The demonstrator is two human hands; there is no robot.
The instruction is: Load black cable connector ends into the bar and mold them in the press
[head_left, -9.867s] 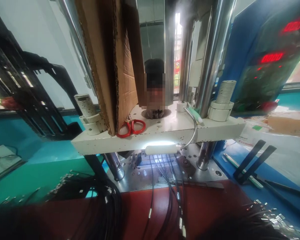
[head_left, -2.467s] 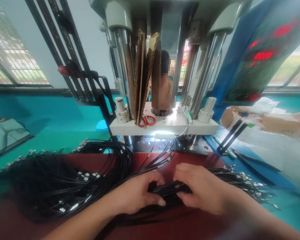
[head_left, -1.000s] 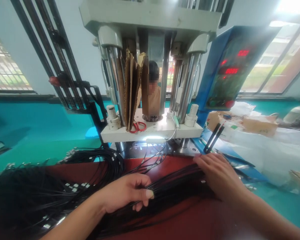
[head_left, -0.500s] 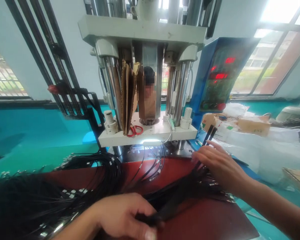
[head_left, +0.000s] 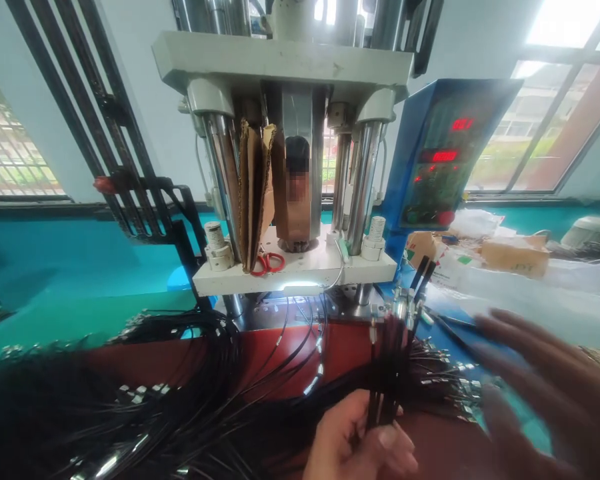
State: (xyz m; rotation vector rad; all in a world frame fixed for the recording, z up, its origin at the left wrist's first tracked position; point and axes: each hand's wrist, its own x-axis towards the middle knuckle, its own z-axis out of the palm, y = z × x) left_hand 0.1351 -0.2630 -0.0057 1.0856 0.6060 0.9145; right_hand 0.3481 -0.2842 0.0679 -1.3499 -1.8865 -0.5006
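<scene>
My left hand [head_left: 355, 437] is closed around a small bundle of black cables [head_left: 391, 373], held upright above the front of the red-brown work surface [head_left: 453, 440]. Metal fittings show at the top of the bundle. To the right is my right hand [head_left: 545, 387], blurred by motion, its fingers stretched and apart with nothing seen in them. Behind the held bundle, more black cables with metal ends [head_left: 463, 387] lie on the surface. A big heap of black cables [head_left: 145, 427] covers the left side.
A press with a pale lower plate [head_left: 300, 270] stands ahead, with red-handled scissors [head_left: 269, 263] and cardboard pieces [head_left: 254, 200] on it. Its blue control box [head_left: 430, 180] has red displays. Plastic-wrapped boxes [head_left: 515, 257] are piled at the right.
My left hand has moved right and turned the cable bundle upright. My right hand has left the cables and swung right and nearer, with its fingers spreading.
</scene>
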